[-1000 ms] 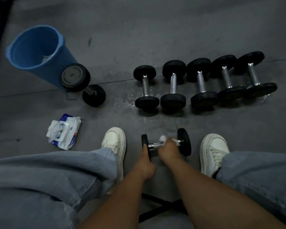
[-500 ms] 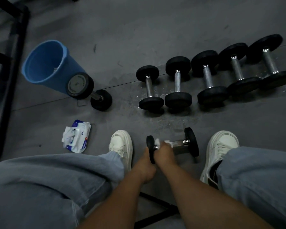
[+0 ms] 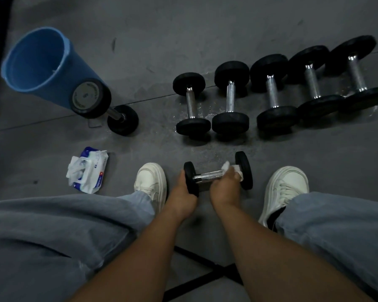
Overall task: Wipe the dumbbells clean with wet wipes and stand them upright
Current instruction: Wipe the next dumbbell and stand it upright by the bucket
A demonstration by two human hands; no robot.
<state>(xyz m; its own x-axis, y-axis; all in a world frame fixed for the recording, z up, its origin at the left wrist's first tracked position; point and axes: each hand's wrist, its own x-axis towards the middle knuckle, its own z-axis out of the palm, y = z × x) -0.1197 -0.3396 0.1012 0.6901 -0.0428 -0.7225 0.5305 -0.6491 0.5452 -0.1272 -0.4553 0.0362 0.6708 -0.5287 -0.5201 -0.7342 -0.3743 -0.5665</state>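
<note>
Both hands are on the small dumbbell (image 3: pixel 207 175), which lies sideways low between the two white shoes (image 3: pixel 151 182); whether it rests on the floor (image 3: pixel 205 29) or hangs just above it I cannot tell. Left hand (image 3: pixel 183 190) grips the left end disc with fingers curled round its rim. Right hand (image 3: pixel 224 190) clamps a white wet wipe (image 3: pixel 226 165) round the bar, close to the right disc.

It is likely the lightest of the lot, stiff and compact, manageable in one hand. The ridged metal bar should give good purchase, though a damp wipe may leave it slick. Holding a disc rim while wiping the bar looks sound. For standing it up, I would take the bar and set one flat disc face down.

Beyond it, a row of five dumbbells (image 3: pixel 229 99) lies on its sides amid wet patches. Further left, one lone dumbbell (image 3: pixel 91 98) seems to stand on end in front of a blue bucket (image 3: pixel 35 62). A pack of wipes (image 3: pixel 87 171) lies left of the left shoe. The shoes hem the work in closely on both sides, and the row lies near ahead.
</note>
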